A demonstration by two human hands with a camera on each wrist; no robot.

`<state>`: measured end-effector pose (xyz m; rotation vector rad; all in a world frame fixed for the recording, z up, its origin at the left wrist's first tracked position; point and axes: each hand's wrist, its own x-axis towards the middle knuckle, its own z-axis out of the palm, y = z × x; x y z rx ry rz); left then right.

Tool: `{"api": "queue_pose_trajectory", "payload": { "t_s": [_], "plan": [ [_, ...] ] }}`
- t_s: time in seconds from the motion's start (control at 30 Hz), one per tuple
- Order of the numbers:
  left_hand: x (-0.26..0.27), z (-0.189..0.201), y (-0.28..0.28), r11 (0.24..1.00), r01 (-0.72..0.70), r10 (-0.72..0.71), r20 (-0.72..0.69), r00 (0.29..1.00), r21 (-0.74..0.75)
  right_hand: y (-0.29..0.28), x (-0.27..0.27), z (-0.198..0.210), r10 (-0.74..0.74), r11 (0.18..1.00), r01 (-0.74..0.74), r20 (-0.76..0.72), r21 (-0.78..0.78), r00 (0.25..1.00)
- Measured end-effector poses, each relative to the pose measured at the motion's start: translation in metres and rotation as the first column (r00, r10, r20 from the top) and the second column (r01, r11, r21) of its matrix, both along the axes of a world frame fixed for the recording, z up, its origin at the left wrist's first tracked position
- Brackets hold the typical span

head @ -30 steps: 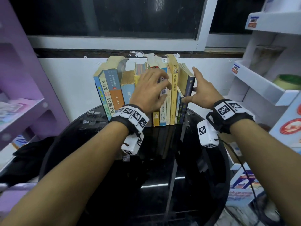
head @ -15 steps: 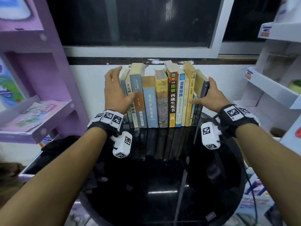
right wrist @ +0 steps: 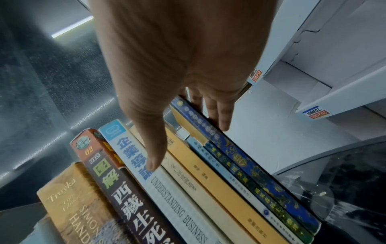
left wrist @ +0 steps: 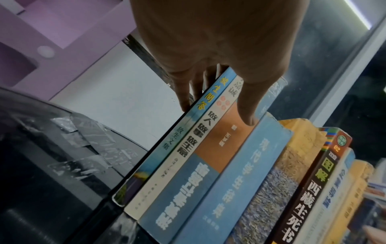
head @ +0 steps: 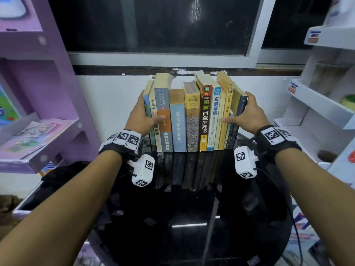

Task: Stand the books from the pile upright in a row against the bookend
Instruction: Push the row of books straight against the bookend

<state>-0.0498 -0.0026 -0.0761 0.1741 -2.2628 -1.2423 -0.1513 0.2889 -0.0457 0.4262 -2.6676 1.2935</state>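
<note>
A row of several books [head: 192, 116] stands upright, spines toward me, at the back of a black glass table [head: 192, 208] near the wall. My left hand [head: 148, 116] presses the row's left end. Its straight fingers [left wrist: 184, 100] lie flat on the blue book's cover [left wrist: 200, 105] and its thumb [left wrist: 248, 115] rests on an orange spine. My right hand [head: 245, 112] presses the right end. Its fingers [right wrist: 221, 118] lie along the dark blue book [right wrist: 240, 158] and its thumb [right wrist: 152, 163] crosses the spines. I cannot make out a bookend.
A purple shelf unit [head: 38, 141] holding flat booklets stands close on the left. White shelves [head: 317, 104] stand on the right. A white wall and a dark window [head: 153, 25] are right behind the row. The table's front half reflects the books.
My left hand left the tops of the middle books and went to the row's left end. The leaning books now stand straight. My right hand stayed at the right end.
</note>
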Motion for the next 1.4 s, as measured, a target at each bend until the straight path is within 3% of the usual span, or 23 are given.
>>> {"api": "queue_pose_trajectory", "payload": {
  "t_s": [0.4,0.8,1.4],
  "plan": [
    [-0.019,0.000,0.011,0.966,-0.086,0.080,-0.034,0.996,-0.245,0.013,-0.007,0.001,-0.028,1.000,0.028,-0.011,0.014,1.000],
    [-0.014,-0.004,0.004,0.978,-0.152,0.144,-0.060,0.988,-0.142,-0.009,-0.013,-0.005,-0.083,0.991,0.094,-0.115,0.093,0.990],
    [-0.017,-0.006,-0.007,0.979,-0.122,0.104,-0.113,0.988,-0.166,0.001,-0.015,-0.007,-0.104,0.989,0.123,-0.210,0.079,0.972]
  ]
}}
